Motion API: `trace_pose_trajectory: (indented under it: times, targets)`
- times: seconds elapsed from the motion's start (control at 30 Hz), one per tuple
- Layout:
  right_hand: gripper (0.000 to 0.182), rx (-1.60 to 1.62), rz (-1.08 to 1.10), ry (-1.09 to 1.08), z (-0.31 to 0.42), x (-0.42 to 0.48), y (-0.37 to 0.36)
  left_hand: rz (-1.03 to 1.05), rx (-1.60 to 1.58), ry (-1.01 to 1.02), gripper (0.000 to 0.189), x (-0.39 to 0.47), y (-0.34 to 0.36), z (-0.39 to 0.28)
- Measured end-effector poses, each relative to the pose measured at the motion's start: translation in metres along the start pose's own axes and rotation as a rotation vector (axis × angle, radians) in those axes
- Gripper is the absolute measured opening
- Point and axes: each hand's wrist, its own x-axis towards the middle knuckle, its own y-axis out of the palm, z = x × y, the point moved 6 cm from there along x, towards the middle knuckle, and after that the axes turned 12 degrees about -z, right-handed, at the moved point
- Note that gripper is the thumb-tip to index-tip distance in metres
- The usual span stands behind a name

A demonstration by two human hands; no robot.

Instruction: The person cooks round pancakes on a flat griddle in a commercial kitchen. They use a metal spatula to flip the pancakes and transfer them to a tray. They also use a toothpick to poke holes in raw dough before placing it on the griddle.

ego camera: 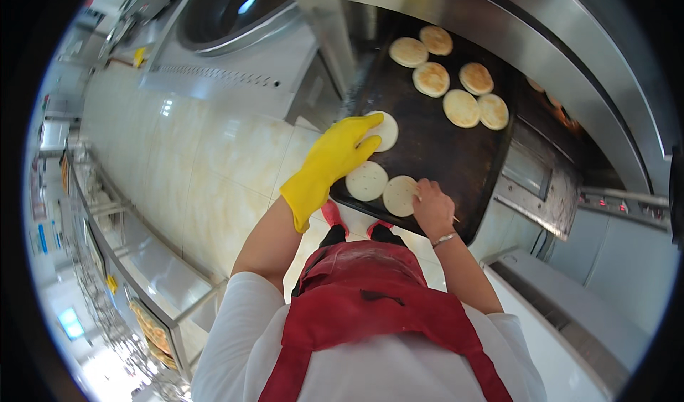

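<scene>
My left hand (339, 148), in a yellow rubber glove, reaches over the left edge of a dark baking tray (422, 135). Its thumb and a finger are spread over a pale dough round (389, 131); whether they grip it is hidden. A second pale round (365, 181), dotted with small holes, lies just below the glove. My bare right hand (433, 205) is closed at the right edge of a third pale round (397, 197). The end of a thin wooden stick (456, 219) pokes out from under this hand. Several browned flatbreads (461, 108) lie farther up the tray.
The tray's far end sits inside a stainless-steel oven (481, 7). More bread (535, 85) shows in the opening to the right, beside a metal door with a window (526, 168). A large round pan (235, 12) stands upper left; a metal rack (144, 263) is lower left.
</scene>
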Motion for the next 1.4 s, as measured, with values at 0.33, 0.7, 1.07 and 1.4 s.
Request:
trace_pose_trajectory:
  times: [0.33,0.7,1.07,1.4]
  targets:
    - [0.014,0.214,-0.065,-0.218,0.103,-0.019,-0.044,-0.29,0.048,-0.255,0.041,-0.199,-0.209,0.08]
    - [0.015,0.271,0.237,-0.785,0.509,-0.095,0.112,-0.794,-0.281,-0.725,0.038,-0.47,-0.491,0.195]
    - [0.014,-0.028,0.204,-1.056,0.802,-0.034,0.269,-0.969,-0.426,-0.628,0.04,-0.496,-0.741,0.35]
    - [0.022,0.367,0.613,-1.32,1.27,-0.129,0.406,-1.441,-0.373,-0.916,0.037,-0.687,-0.929,0.486]
